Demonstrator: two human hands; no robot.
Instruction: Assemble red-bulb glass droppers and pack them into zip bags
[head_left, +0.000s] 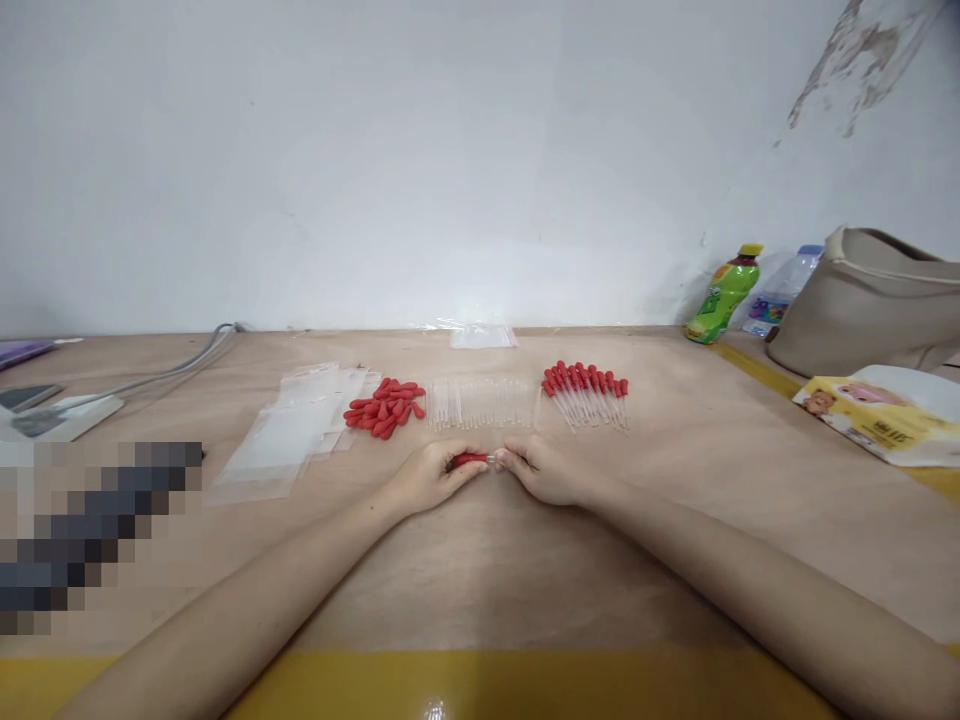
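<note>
My left hand (429, 478) is closed on a red rubber bulb (470, 459) at the middle of the wooden table (480, 560). My right hand (541, 470) pinches a clear glass dropper tube (493, 459) whose end meets the bulb. Just beyond the hands lie a pile of loose red bulbs (385, 405), a row of clear glass tubes (484, 402) and a bunch of assembled droppers with red bulbs (587, 394).
A stack of clear plastic bags (300, 430) lies left of the bulbs, another bag (482, 336) by the wall. At the right stand a green bottle (724, 295), a water bottle (780, 292), a beige bag (870, 300) and a printed packet (877, 418). A grey cable (172, 368) runs left.
</note>
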